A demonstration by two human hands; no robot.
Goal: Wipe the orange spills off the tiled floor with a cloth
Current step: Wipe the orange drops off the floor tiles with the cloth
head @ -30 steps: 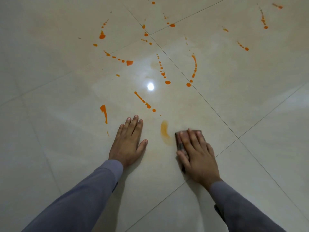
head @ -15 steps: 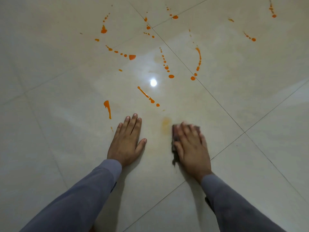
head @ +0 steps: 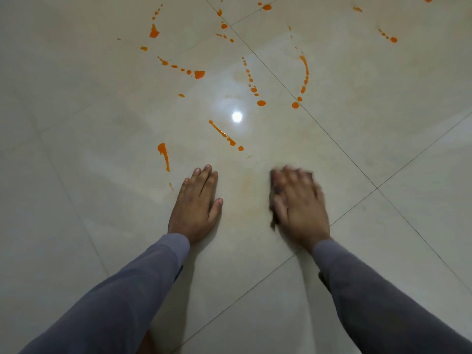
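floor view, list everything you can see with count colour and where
floor: one, glossy cream tiles with thin dark grout lines, fills the view
spills: many, orange drips, streaks and dots, scattered over the far half; nearest ones lie just beyond the left hand
smear: one, faint pale orange, between the two hands
light glare: one, white, on the tile among the spills
cloth: one, dark, mostly hidden under the right hand, only its left and far edges show
sleeves: two, grey, coming in from the bottom edge
left hand: flat on the floor, palm down, holding nothing
right hand: pressed on the cloth, blurred
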